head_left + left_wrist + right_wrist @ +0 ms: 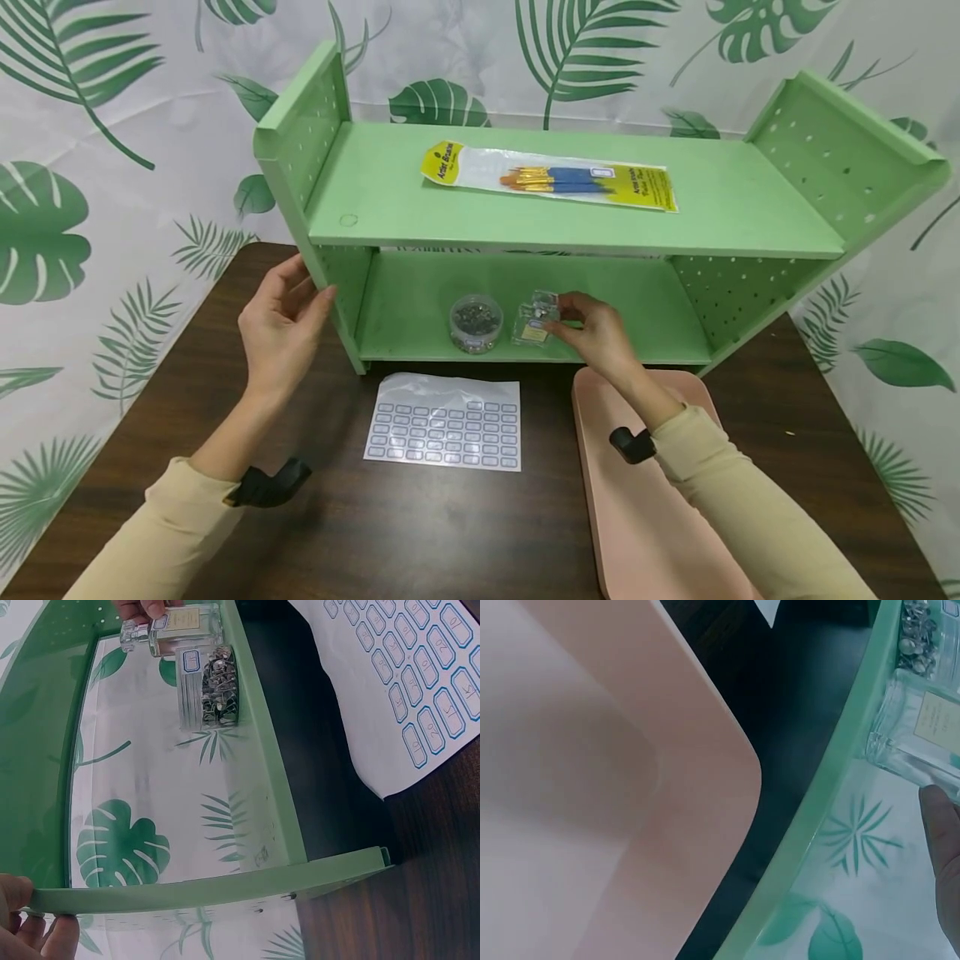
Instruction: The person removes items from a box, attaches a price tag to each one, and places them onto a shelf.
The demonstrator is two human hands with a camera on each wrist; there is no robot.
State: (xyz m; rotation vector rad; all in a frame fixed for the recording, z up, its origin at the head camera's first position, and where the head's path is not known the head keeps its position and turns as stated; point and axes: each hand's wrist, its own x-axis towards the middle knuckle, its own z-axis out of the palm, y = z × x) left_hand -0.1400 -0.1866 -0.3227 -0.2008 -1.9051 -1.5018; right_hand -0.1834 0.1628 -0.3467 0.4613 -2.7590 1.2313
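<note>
My left hand (279,337) grips the front edge of the left side panel of a green shelf (420,217), thumb on the front and fingers behind. On the lower board, my right hand (602,333) pinches a clear glass bottle (531,330) with a pale label. The bottle stands upright near the board's front edge. Just left of it is a round clear tub (476,323) of small metal pieces, with a small sticker on its side. The left wrist view shows the tub (217,690) close beside the bottle (184,630).
A pack of artist brushes (555,177) lies on the upper board. In front of the shelf, a sheet of blue-framed labels (444,429) lies on the dark wooden table (420,533). A pink tray (637,517) sits under my right forearm. A leaf-patterned cloth (187,100) hangs behind.
</note>
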